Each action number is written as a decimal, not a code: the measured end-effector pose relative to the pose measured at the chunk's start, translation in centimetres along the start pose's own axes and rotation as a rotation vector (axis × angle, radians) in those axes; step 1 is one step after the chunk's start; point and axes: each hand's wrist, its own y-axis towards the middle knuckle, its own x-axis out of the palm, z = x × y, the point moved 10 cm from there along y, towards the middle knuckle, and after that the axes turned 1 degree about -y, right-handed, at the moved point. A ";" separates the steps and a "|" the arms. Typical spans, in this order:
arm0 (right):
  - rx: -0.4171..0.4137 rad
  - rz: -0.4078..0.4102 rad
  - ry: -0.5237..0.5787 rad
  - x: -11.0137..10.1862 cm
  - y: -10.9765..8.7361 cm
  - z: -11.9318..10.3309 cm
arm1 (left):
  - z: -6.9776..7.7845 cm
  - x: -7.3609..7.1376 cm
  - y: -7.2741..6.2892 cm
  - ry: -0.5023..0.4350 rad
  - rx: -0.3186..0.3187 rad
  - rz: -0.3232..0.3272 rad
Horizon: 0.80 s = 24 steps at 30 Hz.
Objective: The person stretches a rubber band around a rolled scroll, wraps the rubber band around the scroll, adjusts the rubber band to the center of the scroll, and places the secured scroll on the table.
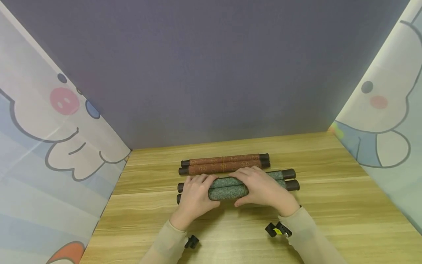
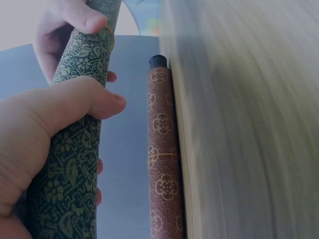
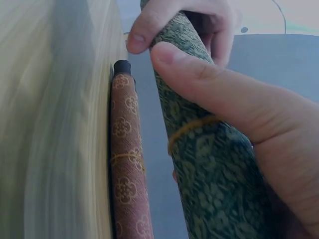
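Note:
A green scroll with a leafy pattern shows as two parallel rolls with dark end knobs. My left hand grips its left part, thumb on the near side and fingers over the far side. Right of the middle, my right hand holds it the same way. A thin yellow cord circles the green cloth by the right thumb in the right wrist view. Both wrist views show a gap between this scroll and the tabletop. Just behind lies a reddish-brown scroll with gold flower motifs, also two rolls, untouched.
The wood-grain table runs back to a grey upright panel. Side panels with cartoon animals stand at the left and right. Small black devices are strapped at the left wrist and right wrist.

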 end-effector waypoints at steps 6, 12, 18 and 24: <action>0.032 -0.001 0.006 -0.3 -0.3 0.9 | -0.3 -0.1 0.0 0.001 -0.007 0.011; 0.037 -0.018 0.008 -0.1 -0.4 1.5 | -0.3 0.0 0.0 -0.003 -0.003 0.005; 0.044 -0.018 0.015 -0.5 -0.6 1.9 | -0.4 -0.2 0.0 0.002 -0.002 0.014; 0.059 -0.033 0.020 -0.7 -0.8 2.4 | -0.6 -0.4 -0.1 0.016 -0.004 0.020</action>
